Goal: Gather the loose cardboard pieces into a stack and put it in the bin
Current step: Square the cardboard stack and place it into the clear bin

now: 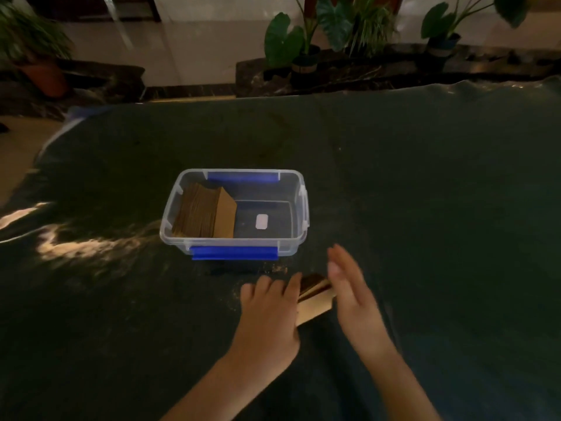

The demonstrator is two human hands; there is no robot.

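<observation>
1. Dark green cloth-covered surface (394, 192) fills most of the frame; dim light, with bright glare patches at mid left.
2. Clear rectangular plastic bin with blue latch clips (299, 208) sits on the surface at frame centre, lid off.
3. Inside the bin, left half: a stack of brown cardboard pieces (206, 214), leaning rather than flat, against the left wall. Right half of the bin floor is bare except for a small white label (262, 221).
4. Lower centre of frame, just below the bin's near right corner: a small bundle of brown cardboard pieces (314, 296), sitting between both hands. Edges look uneven and fanned at the top end; blurred, so piece count unreadable.
5. Left hand (270, 311): fingers curled together, pressed against the bundle's left side, touching it.
6. Right hand (353, 296): flat, fingers straight and close together, palm facing the bundle's right side. Motion blur; cannot tell if it is touching or just beside.
7. Fine light crumbs or dust on the surface around the left hand and below the bin.
8. Top of frame: potted leafy green plants (306, 41) along a dark stone ledge (379, 74), plus a terracotta pot (45, 77) at upper left.
</observation>
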